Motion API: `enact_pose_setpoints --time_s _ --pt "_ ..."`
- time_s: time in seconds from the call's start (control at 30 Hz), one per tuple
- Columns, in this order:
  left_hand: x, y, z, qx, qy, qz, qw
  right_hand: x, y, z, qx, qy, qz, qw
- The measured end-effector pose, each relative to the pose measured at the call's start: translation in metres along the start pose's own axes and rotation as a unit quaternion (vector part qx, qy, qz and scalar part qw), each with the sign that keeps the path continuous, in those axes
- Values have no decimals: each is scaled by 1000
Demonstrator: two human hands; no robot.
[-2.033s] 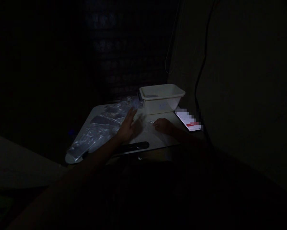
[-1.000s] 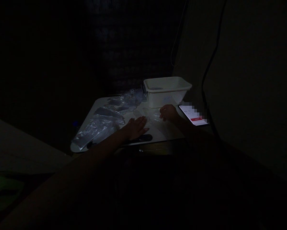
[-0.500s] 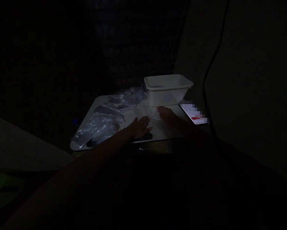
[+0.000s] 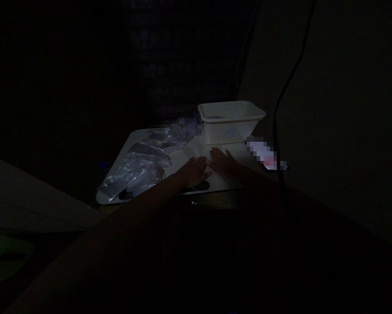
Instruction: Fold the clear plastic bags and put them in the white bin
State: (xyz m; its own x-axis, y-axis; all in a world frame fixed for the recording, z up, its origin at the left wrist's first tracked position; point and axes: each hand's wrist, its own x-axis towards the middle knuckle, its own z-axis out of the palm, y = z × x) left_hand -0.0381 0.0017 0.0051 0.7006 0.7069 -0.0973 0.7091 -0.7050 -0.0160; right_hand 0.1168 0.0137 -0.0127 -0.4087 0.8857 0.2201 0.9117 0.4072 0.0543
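My left hand (image 4: 194, 172) lies flat with its fingers stretched out on the white tabletop (image 4: 220, 182). Close beside it, my right hand (image 4: 222, 161) is also spread flat, palm down. Under and just beyond the fingers is a thin, clear plastic bag (image 4: 192, 151), its edges faint in the dim light. To the left lie more clear plastic bags (image 4: 135, 174), crinkled and overlapping, reaching toward the back of the table. Neither hand grips anything.
A white plastic tub (image 4: 229, 130) stands at the back of the table. Right of it lies a phone (image 4: 264, 153) with a lit, blurred screen. A dark cable (image 4: 275, 109) hangs along the wall at right. The room is very dark.
My right hand has moved slightly left and nearer my left hand, and its fingers are now spread flat. My left hand has hardly moved.
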Motion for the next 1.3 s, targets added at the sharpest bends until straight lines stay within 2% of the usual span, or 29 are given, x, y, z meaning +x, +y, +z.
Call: enact_pose_setpoints --time_s 0.37,0.57,0.67,0.77,0.87,0.93,1.03,1.13,1.3 --pt "1 -2 7 -14 1 -1 1000 -4 2 -1 23 -32 -13 999" --pt "0 -1 5 -29 -13 -7 999 -1 7 -5 29 1 60 998" --pt "-1 0 -1 -38 -18 -6 999 1 13 -9 40 4 85 996" --pt "-7 -3 -15 -61 -26 -6 998 0 20 -11 50 14 100 994" --pt "-21 -8 -30 -90 -68 -13 994 -3 27 -11 49 4 94 994" --pt "-32 -11 -33 -99 -105 -11 989 -5 31 -10 45 5 92 995" --pt "-45 -10 -29 -101 -132 -12 986 -5 36 -7 44 29 84 995" --pt "-53 -1 -21 -68 -130 10 989 -6 38 -5 44 47 69 996" --pt "-55 12 -16 -55 -97 29 993 -7 37 -10 70 12 92 993"
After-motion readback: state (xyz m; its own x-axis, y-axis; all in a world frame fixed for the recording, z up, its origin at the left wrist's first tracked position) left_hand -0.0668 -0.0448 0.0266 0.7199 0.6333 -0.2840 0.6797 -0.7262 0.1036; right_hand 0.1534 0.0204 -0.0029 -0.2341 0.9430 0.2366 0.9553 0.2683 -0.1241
